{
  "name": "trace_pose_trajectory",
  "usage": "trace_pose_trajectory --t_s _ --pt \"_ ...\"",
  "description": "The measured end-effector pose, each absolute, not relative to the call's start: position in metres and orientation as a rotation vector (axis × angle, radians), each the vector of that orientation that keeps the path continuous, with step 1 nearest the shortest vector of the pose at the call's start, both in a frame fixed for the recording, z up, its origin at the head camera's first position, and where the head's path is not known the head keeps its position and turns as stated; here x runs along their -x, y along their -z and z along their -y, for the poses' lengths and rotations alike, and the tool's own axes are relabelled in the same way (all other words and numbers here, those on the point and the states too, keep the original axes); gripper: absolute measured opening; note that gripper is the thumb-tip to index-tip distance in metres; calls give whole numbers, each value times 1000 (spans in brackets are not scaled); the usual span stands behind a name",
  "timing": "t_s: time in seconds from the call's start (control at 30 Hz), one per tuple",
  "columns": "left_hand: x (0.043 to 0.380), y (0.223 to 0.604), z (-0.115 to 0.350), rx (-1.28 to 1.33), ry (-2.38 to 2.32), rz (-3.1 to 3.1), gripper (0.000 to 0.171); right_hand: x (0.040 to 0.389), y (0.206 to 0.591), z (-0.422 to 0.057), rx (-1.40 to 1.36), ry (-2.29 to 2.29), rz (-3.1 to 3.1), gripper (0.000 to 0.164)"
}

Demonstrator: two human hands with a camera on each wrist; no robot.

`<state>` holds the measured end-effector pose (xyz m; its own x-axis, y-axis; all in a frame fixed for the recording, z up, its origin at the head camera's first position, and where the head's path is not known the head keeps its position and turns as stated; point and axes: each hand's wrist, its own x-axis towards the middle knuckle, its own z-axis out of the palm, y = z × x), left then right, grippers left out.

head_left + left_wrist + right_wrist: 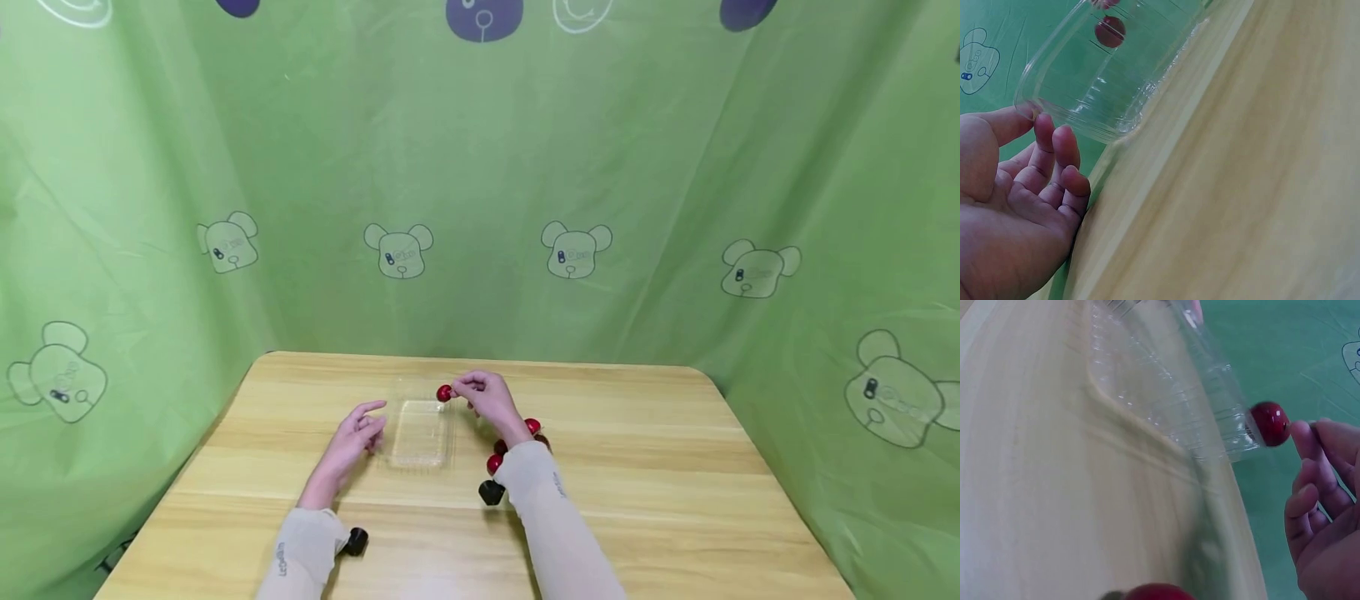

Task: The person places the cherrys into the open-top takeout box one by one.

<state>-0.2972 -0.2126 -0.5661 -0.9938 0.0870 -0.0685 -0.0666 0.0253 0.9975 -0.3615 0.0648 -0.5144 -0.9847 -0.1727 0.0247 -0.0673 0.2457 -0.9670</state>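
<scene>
A clear plastic box (420, 460) lies on the table between the hands, its top open. My right hand (489, 402) pinches a red cherry (445, 392) by its stem end, with thumb and index finger together. In the right wrist view the glossy cherry (1270, 424) shows beside the plastic wall; whether it touches is unclear. At the box's left side is my left hand (352, 440), its index finger stretched out and the others loosely bent. The left wrist view shows its fingertips by the clear rim (1029, 103), with nothing gripped.
Several more cherries, red (495, 464) and darker, lie beneath and beside the right forearm, partly hidden by it. Dark wrist devices (491, 492) sit at both cuffs. The wooden table (660, 467) is bordered by a green curtain (480, 317) at the back and sides.
</scene>
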Motion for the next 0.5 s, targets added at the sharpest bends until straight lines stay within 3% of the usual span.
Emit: trace_pose_trajectory --t_s 0.5 --pt "299 569 211 21 -2127 -2171 49 366 523 -60 193 1809 -2542 12"
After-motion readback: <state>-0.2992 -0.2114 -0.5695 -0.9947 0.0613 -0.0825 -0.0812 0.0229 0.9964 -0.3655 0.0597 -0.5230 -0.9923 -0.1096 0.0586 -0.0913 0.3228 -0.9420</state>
